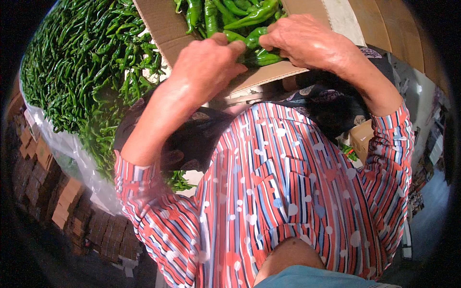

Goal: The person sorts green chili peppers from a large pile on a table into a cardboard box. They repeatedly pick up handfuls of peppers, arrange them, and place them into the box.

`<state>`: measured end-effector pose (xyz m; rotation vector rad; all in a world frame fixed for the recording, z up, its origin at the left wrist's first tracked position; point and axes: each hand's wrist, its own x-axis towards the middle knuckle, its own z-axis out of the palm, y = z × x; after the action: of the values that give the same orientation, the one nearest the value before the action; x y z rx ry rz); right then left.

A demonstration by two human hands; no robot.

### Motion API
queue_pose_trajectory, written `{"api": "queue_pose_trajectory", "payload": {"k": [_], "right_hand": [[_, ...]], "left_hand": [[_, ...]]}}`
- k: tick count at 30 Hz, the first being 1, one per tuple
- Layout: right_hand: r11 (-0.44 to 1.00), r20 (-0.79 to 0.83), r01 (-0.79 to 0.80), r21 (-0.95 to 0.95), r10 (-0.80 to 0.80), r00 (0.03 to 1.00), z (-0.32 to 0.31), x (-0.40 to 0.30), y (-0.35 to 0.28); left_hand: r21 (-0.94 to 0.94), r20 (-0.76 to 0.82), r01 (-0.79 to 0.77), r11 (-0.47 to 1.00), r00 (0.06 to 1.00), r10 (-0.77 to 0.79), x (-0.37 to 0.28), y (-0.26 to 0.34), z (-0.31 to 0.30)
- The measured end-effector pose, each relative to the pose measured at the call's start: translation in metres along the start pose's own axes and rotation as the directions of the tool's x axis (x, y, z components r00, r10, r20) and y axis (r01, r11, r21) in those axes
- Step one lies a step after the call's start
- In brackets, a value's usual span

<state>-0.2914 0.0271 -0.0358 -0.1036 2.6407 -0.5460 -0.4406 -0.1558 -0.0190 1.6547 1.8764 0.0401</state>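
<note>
An open cardboard box (268, 76) stands before me at the top of the view, holding several large, glossy green chili peppers (254, 16). Both of my hands reach over its near side. My left hand (209, 66) is bent down among the peppers at the near left, its fingertips partly hidden, so its grip is unclear. Just to the right, the fingers of my right hand (302, 41) are pinched around the end of a curved green pepper (256, 37). Another pepper (268, 58) lies below, along the box's near wall.
A big heap of thinner green peppers (83, 72) spreads to the left on clear plastic sheeting (77, 154). Stacked flat cardboard (68, 201) stands beyond it at lower left. More cardboard (396, 32) is at upper right; a small carton (361, 140) sits by my right arm.
</note>
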Motion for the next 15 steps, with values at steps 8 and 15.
{"api": "queue_pose_trajectory", "payload": {"k": [8, 15], "right_hand": [[0.999, -0.238, 0.039, -0.036, -0.046, 0.970, 0.018, -0.003, 0.009], [0.987, -0.067, 0.005, 0.162, 0.006, 0.998, -0.026, 0.000, 0.025]], "left_hand": [[-0.010, -0.021, -0.060, 0.998, 0.998, 0.060, 0.010, 0.002, 0.025], [-0.293, -0.191, -0.079, 0.953, 0.981, 0.023, 0.000, -0.003, -0.019]]}}
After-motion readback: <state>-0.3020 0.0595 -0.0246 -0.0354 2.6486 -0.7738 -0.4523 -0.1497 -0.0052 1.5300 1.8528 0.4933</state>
